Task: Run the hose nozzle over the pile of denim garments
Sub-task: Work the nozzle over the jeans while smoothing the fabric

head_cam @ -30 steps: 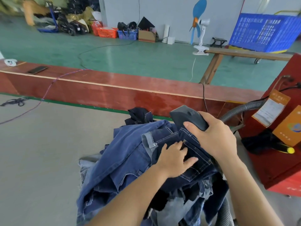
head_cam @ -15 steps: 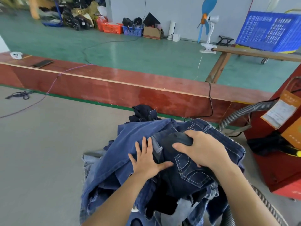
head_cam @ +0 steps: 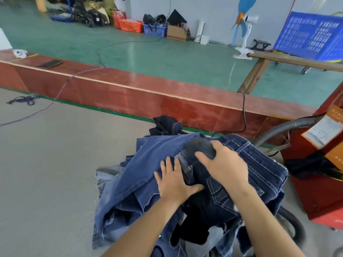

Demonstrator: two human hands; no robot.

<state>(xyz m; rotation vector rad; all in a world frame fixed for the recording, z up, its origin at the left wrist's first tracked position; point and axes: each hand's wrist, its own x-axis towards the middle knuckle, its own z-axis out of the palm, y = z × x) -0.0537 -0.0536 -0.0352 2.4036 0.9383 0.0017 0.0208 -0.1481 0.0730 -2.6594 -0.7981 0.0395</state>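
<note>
Right grip [head_cam: 225, 167] curls around my nozzle [head_cam: 200, 147]; left grip [head_cam: 174, 180] lies flat, fingers straight, on the denim pile [head_cam: 130, 182]. I reckon loose cloth could bunch under the nozzle, or the hose [head_cam: 278, 129] drag garments off.

The nozzle [head_cam: 201, 147] (right-hand grip) slid leftward across the denim [head_cam: 141, 175].

The right hand [head_cam: 225, 167] covers most of the dark nozzle [head_cam: 199, 147]. The ribbed hose [head_cam: 278, 129] disappears behind the denim pile [head_cam: 133, 186], whose near edge is cropped. The orange labels [head_cam: 326, 127] on the right are unreadable.
</note>
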